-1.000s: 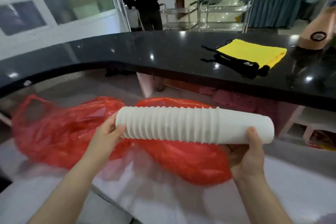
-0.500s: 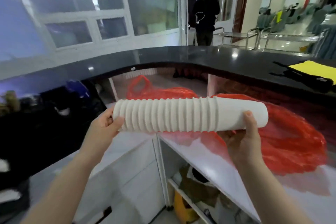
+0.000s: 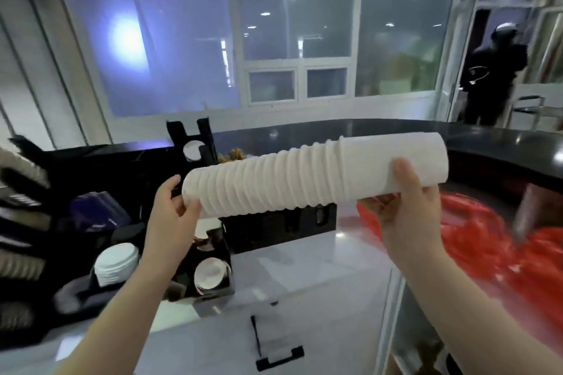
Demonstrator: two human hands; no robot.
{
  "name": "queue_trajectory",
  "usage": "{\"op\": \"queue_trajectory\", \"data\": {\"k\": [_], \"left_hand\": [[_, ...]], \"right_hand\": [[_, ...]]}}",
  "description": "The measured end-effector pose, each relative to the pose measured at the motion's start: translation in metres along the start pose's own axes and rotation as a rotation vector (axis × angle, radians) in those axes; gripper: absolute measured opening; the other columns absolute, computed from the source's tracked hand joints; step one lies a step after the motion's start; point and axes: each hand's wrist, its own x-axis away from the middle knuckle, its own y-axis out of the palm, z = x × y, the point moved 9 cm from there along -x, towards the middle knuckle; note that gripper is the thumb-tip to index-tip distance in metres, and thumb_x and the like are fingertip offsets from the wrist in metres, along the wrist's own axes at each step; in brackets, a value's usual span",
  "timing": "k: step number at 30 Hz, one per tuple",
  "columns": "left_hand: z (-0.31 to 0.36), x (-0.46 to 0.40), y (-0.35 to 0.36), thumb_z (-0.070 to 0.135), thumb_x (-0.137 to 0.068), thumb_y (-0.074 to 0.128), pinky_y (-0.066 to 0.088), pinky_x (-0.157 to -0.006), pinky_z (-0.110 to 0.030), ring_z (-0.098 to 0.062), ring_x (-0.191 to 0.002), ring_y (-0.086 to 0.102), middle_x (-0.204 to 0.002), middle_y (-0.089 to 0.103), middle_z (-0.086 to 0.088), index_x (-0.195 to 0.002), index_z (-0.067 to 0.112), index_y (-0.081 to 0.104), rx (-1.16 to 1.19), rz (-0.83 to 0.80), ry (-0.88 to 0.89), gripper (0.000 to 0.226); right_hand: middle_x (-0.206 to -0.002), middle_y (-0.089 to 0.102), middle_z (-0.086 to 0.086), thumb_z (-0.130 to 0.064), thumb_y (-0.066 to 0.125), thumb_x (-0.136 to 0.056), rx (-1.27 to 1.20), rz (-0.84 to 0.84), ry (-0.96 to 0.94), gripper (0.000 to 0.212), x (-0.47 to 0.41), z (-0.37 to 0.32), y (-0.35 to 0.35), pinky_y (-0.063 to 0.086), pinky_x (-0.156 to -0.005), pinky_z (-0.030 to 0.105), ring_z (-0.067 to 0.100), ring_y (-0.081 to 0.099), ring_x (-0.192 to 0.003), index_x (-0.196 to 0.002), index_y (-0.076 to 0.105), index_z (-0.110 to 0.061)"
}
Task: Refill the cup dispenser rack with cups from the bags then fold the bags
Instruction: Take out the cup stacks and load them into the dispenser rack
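A smooth pale grey desk [image 3: 304, 271] carries a small black angular bracket [image 3: 278, 356] near its front edge. The left hand [image 3: 170, 216] wraps the ribbed, rimmed end of a white paper cup stack [image 3: 313, 179]; the right hand [image 3: 408, 207] clasps its smooth base end. The stack is held in the air, tilted up to the right, above the desk. A crumpled glossy red plastic bag [image 3: 487, 253] lies at the desk's right edge. The black cup dispenser rack [image 3: 201, 253], with round openings holding white cups, stands at the left edge. The rack was out of view 0.5 s ago; the stack then lay level.
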Motion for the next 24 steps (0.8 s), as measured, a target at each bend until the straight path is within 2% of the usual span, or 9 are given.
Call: {"op": "queue_trajectory", "data": {"k": [3,7,10,13,15,17,19,21,24], "left_hand": [[-0.008,-0.025,-0.026,0.013,-0.091,0.056,0.041,-0.071,-0.015,0.003,-0.097,0.058,-0.102,0.058,0.014,-0.130,0.021,0.042,-0.009,0.077,-0.029,0.042],[-0.012,-0.058,-0.042,0.008,-0.087,0.058,0.043,-0.073,-0.019,0.000,-0.095,0.059,-0.110,0.062,0.008,-0.124,0.021,0.051,-0.028,0.111,-0.046,0.040],[-0.012,-0.080,-0.046,0.000,-0.080,0.053,0.050,-0.085,-0.031,-0.012,-0.101,0.063,-0.110,0.068,0.004,-0.120,0.021,0.061,-0.042,0.105,-0.044,0.046],[-0.017,-0.104,-0.049,-0.004,-0.076,0.051,0.049,-0.095,-0.047,-0.023,-0.103,0.064,-0.104,0.071,0.000,-0.110,0.022,0.068,-0.012,0.131,-0.065,0.046],[-0.026,-0.121,-0.046,-0.005,-0.077,0.050,0.049,-0.093,-0.045,-0.026,-0.100,0.065,-0.098,0.073,-0.001,-0.100,0.027,0.070,0.029,0.132,-0.103,0.043],[-0.034,-0.139,-0.039,-0.006,-0.080,0.050,0.050,-0.083,-0.037,-0.018,-0.092,0.066,-0.089,0.073,0.008,-0.093,0.035,0.068,0.061,0.113,-0.131,0.047],[-0.044,-0.157,-0.036,-0.006,-0.082,0.051,0.048,-0.078,-0.029,-0.008,-0.089,0.063,-0.087,0.071,0.015,-0.105,0.034,0.063,0.090,0.108,-0.170,0.047],[-0.054,-0.177,-0.037,-0.004,-0.084,0.051,0.047,-0.083,-0.031,-0.010,-0.094,0.061,-0.100,0.067,0.007,-0.129,0.022,0.050,0.109,0.110,-0.200,0.052],[-0.067,-0.203,-0.036,-0.001,-0.085,0.052,0.045,-0.078,-0.029,-0.009,-0.092,0.059,-0.098,0.066,0.006,-0.125,0.020,0.046,0.104,0.089,-0.205,0.045]], "right_hand": [[-0.116,0.065,0.008,-0.030,0.072,-0.072,-0.002,-0.042,-0.005,0.057,-0.016,0.011,0.051,0.057,-0.068,0.040,0.028,0.066,-0.105,-0.124,0.053,-0.018],[-0.122,0.062,0.007,-0.037,0.081,-0.060,-0.028,-0.108,-0.001,0.073,-0.045,0.025,0.101,0.057,-0.073,0.041,0.026,0.064,-0.110,-0.124,0.050,-0.022],[-0.121,0.061,0.004,-0.041,0.083,-0.057,-0.015,-0.159,-0.041,0.077,-0.065,0.032,0.128,0.058,-0.072,0.036,0.022,0.064,-0.109,-0.123,0.048,-0.026],[-0.115,0.061,-0.001,-0.043,0.082,-0.056,0.041,-0.197,-0.100,0.070,-0.083,0.039,0.150,0.059,-0.076,0.041,0.020,0.063,-0.108,-0.117,0.049,-0.030],[-0.111,0.062,-0.002,-0.040,0.082,-0.058,0.073,-0.241,-0.154,0.065,-0.093,0.040,0.166,0.059,-0.079,0.044,0.018,0.065,-0.104,-0.114,0.050,-0.031],[-0.110,0.062,-0.004,-0.038,0.080,-0.060,0.125,-0.296,-0.270,0.063,-0.099,0.032,0.183,0.058,-0.079,0.037,0.012,0.064,-0.102,-0.114,0.049,-0.031],[-0.106,0.060,-0.014,-0.037,0.078,-0.061,0.183,-0.356,-0.388,0.061,-0.100,0.023,0.203,0.056,-0.075,0.025,0.004,0.062,-0.099,-0.113,0.047,-0.036],[-0.107,0.058,-0.015,-0.037,0.077,-0.059,0.222,-0.404,-0.471,0.062,-0.100,0.016,0.224,0.053,-0.073,0.020,0.003,0.061,-0.100,-0.112,0.046,-0.038],[-0.103,0.057,-0.028,-0.039,0.077,-0.056,0.310,-0.476,-0.568,0.065,-0.097,0.008,0.262,0.053,-0.072,0.018,-0.001,0.059,-0.100,-0.111,0.044,-0.039]]}}
